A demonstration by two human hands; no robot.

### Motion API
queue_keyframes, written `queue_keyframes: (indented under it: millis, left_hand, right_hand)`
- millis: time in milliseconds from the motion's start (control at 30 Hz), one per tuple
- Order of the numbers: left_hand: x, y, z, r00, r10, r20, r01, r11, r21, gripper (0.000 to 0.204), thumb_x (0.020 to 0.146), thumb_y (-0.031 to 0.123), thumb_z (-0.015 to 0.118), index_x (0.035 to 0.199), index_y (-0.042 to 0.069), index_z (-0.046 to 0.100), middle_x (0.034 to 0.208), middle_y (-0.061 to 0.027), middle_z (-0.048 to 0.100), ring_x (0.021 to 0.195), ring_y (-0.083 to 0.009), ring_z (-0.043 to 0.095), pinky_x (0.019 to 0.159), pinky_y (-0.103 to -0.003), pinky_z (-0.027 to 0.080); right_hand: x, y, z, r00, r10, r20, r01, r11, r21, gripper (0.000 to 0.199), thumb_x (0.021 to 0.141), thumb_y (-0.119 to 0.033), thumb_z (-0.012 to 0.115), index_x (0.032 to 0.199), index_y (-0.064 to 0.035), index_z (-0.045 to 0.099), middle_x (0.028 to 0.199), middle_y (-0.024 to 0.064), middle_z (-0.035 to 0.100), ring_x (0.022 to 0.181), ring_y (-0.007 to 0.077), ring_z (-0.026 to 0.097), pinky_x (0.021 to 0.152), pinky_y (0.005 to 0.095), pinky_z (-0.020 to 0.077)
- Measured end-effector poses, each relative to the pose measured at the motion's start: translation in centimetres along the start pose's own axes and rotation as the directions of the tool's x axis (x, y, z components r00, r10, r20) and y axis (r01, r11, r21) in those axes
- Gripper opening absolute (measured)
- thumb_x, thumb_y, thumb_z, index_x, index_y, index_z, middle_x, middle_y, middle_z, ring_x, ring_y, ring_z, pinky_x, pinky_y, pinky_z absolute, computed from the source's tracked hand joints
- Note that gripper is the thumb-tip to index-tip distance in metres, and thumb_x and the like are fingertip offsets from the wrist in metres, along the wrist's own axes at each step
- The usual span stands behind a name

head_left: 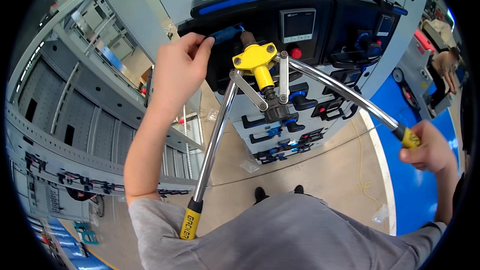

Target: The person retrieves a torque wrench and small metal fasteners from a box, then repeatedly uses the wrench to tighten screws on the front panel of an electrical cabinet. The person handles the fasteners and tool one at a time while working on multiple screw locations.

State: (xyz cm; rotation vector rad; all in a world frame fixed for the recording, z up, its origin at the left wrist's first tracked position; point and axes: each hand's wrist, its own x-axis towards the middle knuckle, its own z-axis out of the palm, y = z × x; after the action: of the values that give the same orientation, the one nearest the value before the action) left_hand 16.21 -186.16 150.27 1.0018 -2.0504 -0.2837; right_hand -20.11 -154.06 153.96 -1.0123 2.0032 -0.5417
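A two-handled hand riveter with a yellow head (255, 57) is held up against the front of a dark panel (322, 20) on a grey cabinet. My right hand (431, 147) is closed round the yellow and black grip at the end of its right chrome arm. The left chrome arm (216, 142) slants down, its yellow grip (189, 224) lying against my shirt. Thumb and fingers of my left hand (182, 67) pinch the near end of a thin blue strip (226, 35). The strip's far end reaches the riveter's nose, where the contact is too small to tell.
Above the tool is a black handle with a blue inlay (237, 2). A square meter (298, 25) and a red button (296, 53) sit beside it. Grey metal frames (75, 85) stand at the left. Blue flooring (412, 185) lies at the right, with a person (445, 67) beyond.
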Motion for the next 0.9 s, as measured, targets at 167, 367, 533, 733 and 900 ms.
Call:
queue_keyframes:
  millis: [167, 367, 533, 733, 900]
  left_hand:
    - [0.3, 1.1, 0.6, 0.974, 0.199, -0.103, -0.167, 0.951, 0.261, 0.027, 0.092, 0.026, 0.076, 0.082, 0.004, 0.065, 0.053, -0.0058, 0.058, 0.044, -0.0176, 0.051, 0.048, -0.029, 0.039]
    - [0.5, -1.1, 2.2, 0.823, 0.491, -0.287, -0.272, 0.783, 0.560, 0.038, 0.086, 0.034, 0.081, 0.071, 0.013, 0.054, 0.048, 0.0007, 0.053, 0.038, -0.0201, 0.053, 0.041, -0.031, 0.040]
    - [0.5, -1.9, 2.5, 0.760, 0.564, -0.322, -0.335, 0.766, 0.549, 0.045, 0.083, 0.036, 0.085, 0.066, 0.014, 0.049, 0.046, 0.0015, 0.045, 0.036, -0.0164, 0.046, 0.040, -0.028, 0.034]
    - [0.3, -2.9, 2.3, 0.760, 0.587, -0.278, -0.424, 0.773, 0.472, 0.047, 0.083, 0.033, 0.085, 0.062, 0.012, 0.049, 0.051, 0.0003, 0.049, 0.042, -0.0149, 0.048, 0.042, -0.027, 0.033]
    - [-6.5, -3.2, 0.2, 0.886, 0.270, 0.378, 0.011, 0.801, -0.598, 0.022, 0.099, 0.026, 0.063, 0.100, 0.005, 0.066, 0.081, -0.0026, 0.067, 0.068, -0.0100, 0.057, 0.063, -0.026, 0.046]
  right_hand:
    - [-3.4, -3.1, -2.5, 0.986, 0.124, -0.107, -0.135, 0.985, -0.105, 0.049, 0.079, -0.041, 0.090, 0.076, -0.0035, 0.059, 0.055, 0.0011, 0.052, 0.041, 0.0103, 0.048, 0.040, 0.0222, 0.0354]
    - [-5.0, -6.1, -3.3, 0.989, 0.140, 0.037, -0.139, 0.990, -0.012, 0.032, 0.093, -0.030, 0.081, 0.082, -0.0048, 0.064, 0.058, -0.0067, 0.049, 0.044, 0.0024, 0.038, 0.041, 0.0222, 0.0232]
    - [-5.4, -7.1, -2.8, 0.987, 0.161, 0.015, -0.160, 0.985, -0.063, 0.035, 0.093, -0.034, 0.081, 0.083, -0.0045, 0.065, 0.058, -0.0065, 0.049, 0.045, 0.0025, 0.038, 0.042, 0.0229, 0.0241]
    - [-6.4, -8.4, -2.4, 0.987, 0.161, 0.022, -0.159, 0.986, -0.054, 0.038, 0.091, -0.037, 0.082, 0.082, -0.0036, 0.066, 0.060, -0.0056, 0.052, 0.047, 0.0025, 0.039, 0.043, 0.0225, 0.0257]
    - [-7.5, -8.9, -2.5, 0.986, 0.164, 0.005, -0.164, 0.985, -0.046, 0.040, 0.089, -0.039, 0.083, 0.082, -0.0029, 0.067, 0.061, -0.0049, 0.054, 0.048, 0.0023, 0.041, 0.044, 0.0222, 0.0268]
